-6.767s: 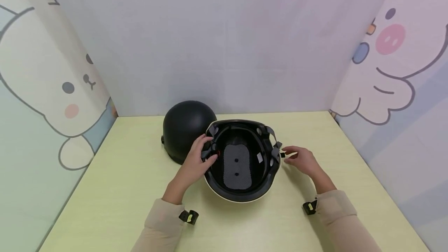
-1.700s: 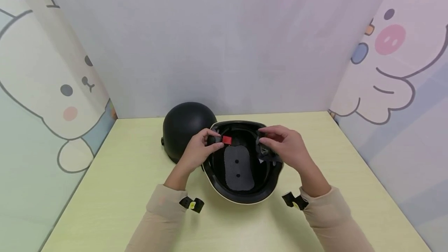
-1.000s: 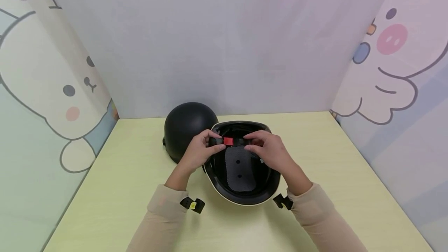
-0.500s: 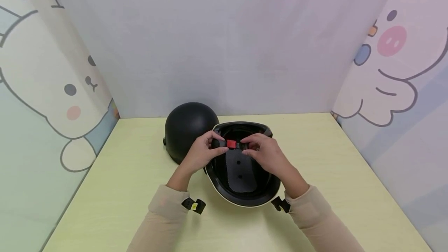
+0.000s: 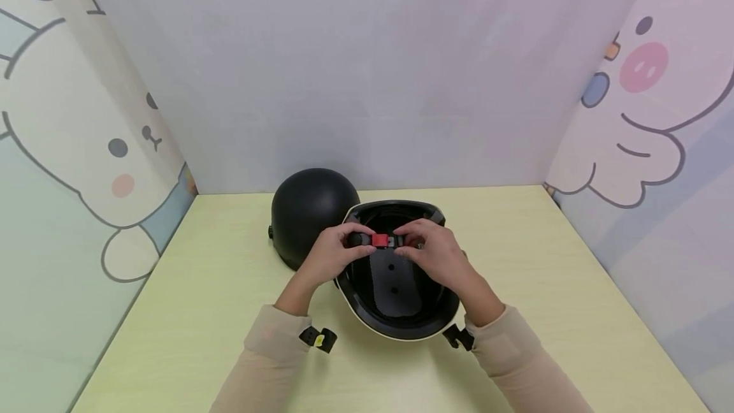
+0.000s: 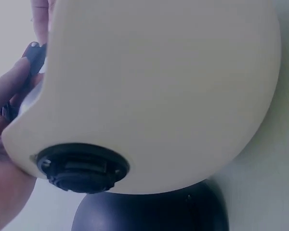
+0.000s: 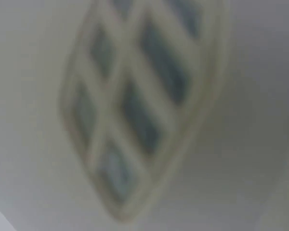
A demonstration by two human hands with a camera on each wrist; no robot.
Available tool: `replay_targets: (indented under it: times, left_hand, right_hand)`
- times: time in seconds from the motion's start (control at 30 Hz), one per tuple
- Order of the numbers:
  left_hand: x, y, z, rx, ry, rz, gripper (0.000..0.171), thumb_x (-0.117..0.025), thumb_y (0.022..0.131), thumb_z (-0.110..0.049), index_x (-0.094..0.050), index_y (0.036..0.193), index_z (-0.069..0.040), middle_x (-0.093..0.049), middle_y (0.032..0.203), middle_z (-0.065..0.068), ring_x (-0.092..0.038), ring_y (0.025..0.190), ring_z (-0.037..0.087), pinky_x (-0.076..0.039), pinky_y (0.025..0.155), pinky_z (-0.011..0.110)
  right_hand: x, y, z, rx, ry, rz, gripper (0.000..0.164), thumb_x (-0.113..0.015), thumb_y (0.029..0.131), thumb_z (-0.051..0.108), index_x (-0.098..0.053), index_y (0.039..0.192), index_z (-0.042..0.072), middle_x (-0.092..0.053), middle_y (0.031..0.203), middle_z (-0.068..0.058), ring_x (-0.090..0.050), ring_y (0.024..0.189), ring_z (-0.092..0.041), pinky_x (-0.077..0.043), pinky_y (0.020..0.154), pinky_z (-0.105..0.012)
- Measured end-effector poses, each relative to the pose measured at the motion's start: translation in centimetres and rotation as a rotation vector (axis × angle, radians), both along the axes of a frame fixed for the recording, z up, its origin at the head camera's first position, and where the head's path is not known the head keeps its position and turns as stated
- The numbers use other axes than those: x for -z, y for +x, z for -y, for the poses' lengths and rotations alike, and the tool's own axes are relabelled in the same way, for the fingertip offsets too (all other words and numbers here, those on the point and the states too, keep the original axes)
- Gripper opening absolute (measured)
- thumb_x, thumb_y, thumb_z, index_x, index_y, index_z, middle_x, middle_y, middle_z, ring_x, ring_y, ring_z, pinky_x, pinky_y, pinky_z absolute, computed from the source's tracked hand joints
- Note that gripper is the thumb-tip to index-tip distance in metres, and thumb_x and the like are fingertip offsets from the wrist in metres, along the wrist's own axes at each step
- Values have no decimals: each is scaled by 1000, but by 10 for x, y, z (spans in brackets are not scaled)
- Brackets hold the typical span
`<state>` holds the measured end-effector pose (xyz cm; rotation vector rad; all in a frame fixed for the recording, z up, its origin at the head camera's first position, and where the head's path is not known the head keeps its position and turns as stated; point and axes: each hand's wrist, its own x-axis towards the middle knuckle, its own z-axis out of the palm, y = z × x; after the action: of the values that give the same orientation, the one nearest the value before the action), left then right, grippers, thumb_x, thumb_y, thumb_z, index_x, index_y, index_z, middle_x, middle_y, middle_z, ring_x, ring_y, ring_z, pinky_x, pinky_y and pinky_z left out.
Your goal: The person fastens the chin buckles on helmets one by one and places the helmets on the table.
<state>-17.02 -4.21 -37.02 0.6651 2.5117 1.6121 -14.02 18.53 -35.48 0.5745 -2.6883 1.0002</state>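
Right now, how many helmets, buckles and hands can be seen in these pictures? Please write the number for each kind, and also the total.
Helmets: 2 (black helmet, cream helmet)
Buckles: 1 (red and black buckle, between the hands)
Hands: 2 (left hand, right hand)
Total: 5

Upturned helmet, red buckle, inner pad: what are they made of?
Upturned helmet: probably hard plastic, satin finish; the pale outer shell is smooth with only soft highlights.
Red buckle: likely molded plastic; even color, crisp blocky edges.
Inner pad: perhaps fabric over foam, matte; gray and without shine, but its filling is hidden.
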Motion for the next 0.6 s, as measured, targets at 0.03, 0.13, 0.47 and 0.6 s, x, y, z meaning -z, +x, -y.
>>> replay_targets:
  times: [0.03, 0.13, 0.47, 0.6]
  left_hand:
    - [0, 0, 0, 3, -1, -3, 25, -77, 86, -17, -72, 111, -13, -60, 86, 0, -45, 66, 19, -40, 59, 32]
    - [1, 1, -2, 8, -13, -18, 25, -77, 85, -16, -72, 109, -12, -63, 90, -1, -45, 63, 17, -41, 58, 31]
    - [7, 2, -7, 10, -105, -50, 23, -77, 86, -18, -71, 107, -14, -66, 93, -1, -43, 60, 14, -42, 58, 30]
    - [9, 4, -7, -4, -131, -52, 24, -76, 87, -19, -71, 110, -16, -67, 108, -1, -54, 77, 15, -48, 67, 32]
  right_hand:
    - [1, 0, 0, 3, -5, -2, 29, -82, 78, 10, -73, 106, 8, -63, 97, -4, -66, 81, -18, -53, 68, -35]
    - [3, 0, 1, 18, -18, -11, 27, -82, 78, 9, -74, 103, 9, -64, 95, -2, -65, 80, -18, -53, 69, -36]
    - [14, -1, 7, 23, -29, 25, 26, -81, 79, 12, -74, 104, 11, -64, 97, 0, -64, 81, -16, -53, 68, -33]
    - [16, -1, 6, 28, -11, 54, 28, -80, 81, 14, -74, 107, 11, -64, 99, 0, -64, 83, -16, -53, 69, -34]
